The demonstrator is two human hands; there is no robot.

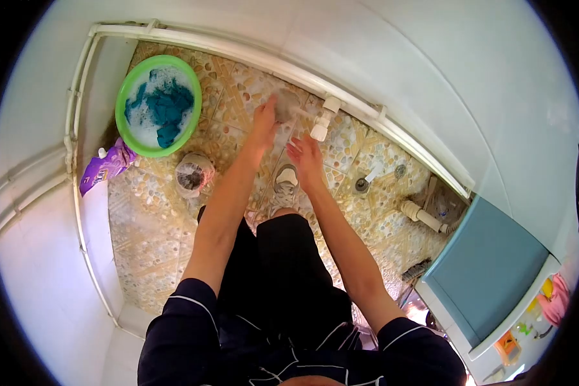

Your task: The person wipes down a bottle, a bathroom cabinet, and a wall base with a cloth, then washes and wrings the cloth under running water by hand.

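My left hand (265,123) is closed at the side of a blurred, greyish see-through round container (287,105), low over the tiled floor. The exact kind of container does not show clearly. Just right of it, a white plastic tap (325,121) juts from the pipe along the wall. Below the tap, my right hand (306,158) is held with its fingers apart and nothing visible in them. Off to the left stands a green basin (123,122) with teal cloth (169,109) in foamy water.
A purple packet (108,167) leans by the basin. A small bin with a clear liner (194,175) stands left of my legs. On the right are a floor drain (362,184), a white drain pipe (423,215) and a blue-topped cabinet (489,267). White pipes (238,53) edge the walls.
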